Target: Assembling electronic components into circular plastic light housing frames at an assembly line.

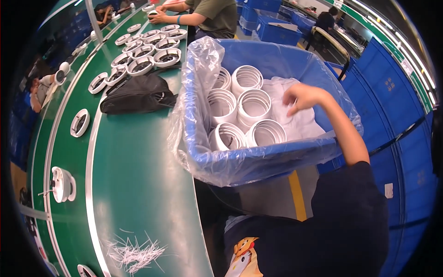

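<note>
My right hand (304, 98) reaches over the right part of a blue bin (286, 47), its thumb and fingers bent but apart, with nothing seen between them. Below it lies a pale, wrinkled sheet (302, 124), whose material I cannot tell; whether the fingertips touch it is unclear. Left of the hand, several white ringed cylinders (255, 104) stand in the bin with their round openings upward. A clear plastic liner (198, 60) covers the bin's walls and folds over its rim. My left hand does not appear.
Left of the bin runs a green work table (147, 171) with a black bag (138, 94), several round white housings (140, 66) and a heap of thin white strips (134, 253). A person (207, 18) works at its far end. Blue crates (387, 92) stand at right.
</note>
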`<state>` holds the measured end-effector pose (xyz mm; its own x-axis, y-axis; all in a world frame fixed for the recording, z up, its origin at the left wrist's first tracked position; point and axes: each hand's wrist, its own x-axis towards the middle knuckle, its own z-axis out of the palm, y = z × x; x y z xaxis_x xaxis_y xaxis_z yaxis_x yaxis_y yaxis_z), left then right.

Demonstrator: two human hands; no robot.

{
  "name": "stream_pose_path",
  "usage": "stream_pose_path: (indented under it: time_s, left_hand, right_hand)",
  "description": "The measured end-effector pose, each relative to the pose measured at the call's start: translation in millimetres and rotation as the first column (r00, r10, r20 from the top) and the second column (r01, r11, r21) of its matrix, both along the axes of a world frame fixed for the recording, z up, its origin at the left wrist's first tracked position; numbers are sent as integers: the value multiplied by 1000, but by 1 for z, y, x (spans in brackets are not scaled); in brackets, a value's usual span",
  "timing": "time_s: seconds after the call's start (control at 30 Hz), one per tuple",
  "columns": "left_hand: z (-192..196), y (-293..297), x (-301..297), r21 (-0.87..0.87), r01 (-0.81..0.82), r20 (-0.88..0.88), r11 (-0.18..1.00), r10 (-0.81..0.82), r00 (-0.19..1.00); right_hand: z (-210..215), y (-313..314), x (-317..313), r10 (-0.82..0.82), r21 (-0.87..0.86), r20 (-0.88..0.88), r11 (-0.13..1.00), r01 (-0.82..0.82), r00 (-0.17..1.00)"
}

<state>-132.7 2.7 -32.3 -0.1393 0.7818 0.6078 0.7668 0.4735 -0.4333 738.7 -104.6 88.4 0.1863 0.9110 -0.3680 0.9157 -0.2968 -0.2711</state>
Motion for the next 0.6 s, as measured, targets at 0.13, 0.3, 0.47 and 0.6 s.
stream_pose_path:
  time_s: [0.13, 0.3, 0.47, 0.6]
  left_hand:
    - [46, -9, 90, 86, 402, -138, 911, -389, 911]
    - [50, -11, 180, 121, 620, 221, 775, -630, 744]
    - [26, -30, 221, 251, 713, 420, 654, -738, 529]
    - [16, -60, 227, 231, 702, 520, 674, -695, 496]
  right_hand:
    - [-30, 22, -65, 209, -154, -399, 945, -289, 893]
    - [-70, 39, -78, 188, -435, -87, 876, -207, 978]
    - [-139, 37, -63, 148, -547, -348, 770, -329, 926]
    - [-137, 35, -62, 130, -521, -364, 792, -318, 922]
